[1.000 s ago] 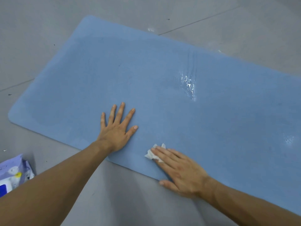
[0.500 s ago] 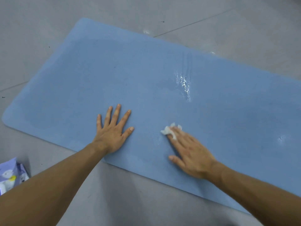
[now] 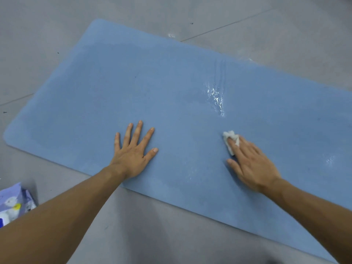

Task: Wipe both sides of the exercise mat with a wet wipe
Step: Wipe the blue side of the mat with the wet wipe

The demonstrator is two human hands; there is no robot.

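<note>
- The left hand (image 3: pixel 133 155) is bare, with short, pale nails.
- The right hand (image 3: pixel 251 164) is bare as well.
- The left forearm (image 3: pixel 66 212) and right forearm (image 3: pixel 314 212) are bare to the frame's edge.

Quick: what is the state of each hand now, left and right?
Left hand: open, spread flat on the exercise mat.
Right hand: open, pressing the wet wipe onto the mat.

Grey tile floor (image 3: pixel 38 44) w/ thin dark grout lines (image 3: pixel 228 25), few specks.
</note>
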